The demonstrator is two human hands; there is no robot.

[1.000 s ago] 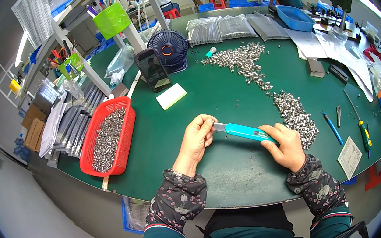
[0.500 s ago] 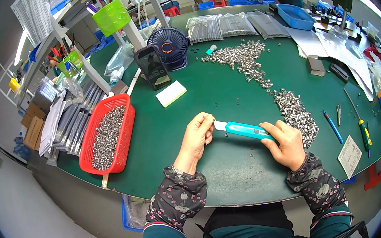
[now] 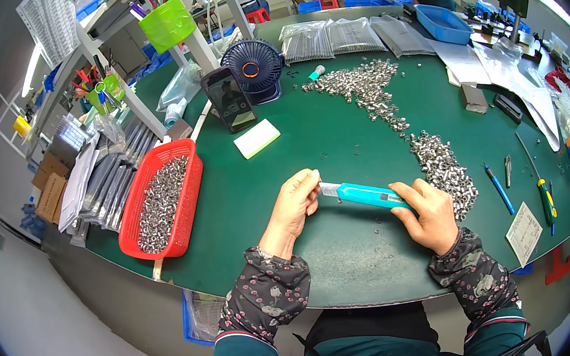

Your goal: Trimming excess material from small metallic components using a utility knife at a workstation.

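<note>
My right hand [image 3: 430, 214] is closed round a teal utility knife [image 3: 371, 195], its blade [image 3: 329, 189] pointing left. At the blade's tip is my left hand [image 3: 297, 201], its thumb and forefinger pinched together. What those fingers hold is mostly hidden and too small to name. A pile of small silvery metal rings [image 3: 445, 174] lies just beyond my right hand and trails away into a second heap [image 3: 359, 88] farther back. To the left, a red plastic basket [image 3: 193, 206] contains many more of these metal parts.
A phone [image 3: 228, 100] leans by a dark blue fan [image 3: 253, 69], with a white pad [image 3: 257, 139] in front. At right lie a blue pen [image 3: 498, 189], a screwdriver [image 3: 547, 201] and a paper card [image 3: 524, 234]. Bagged parts [image 3: 305, 43] line the back edge.
Both hands and the knife stay almost in place; the blade has turned very slightly at the left fingertips. Nothing else has visibly moved.
</note>
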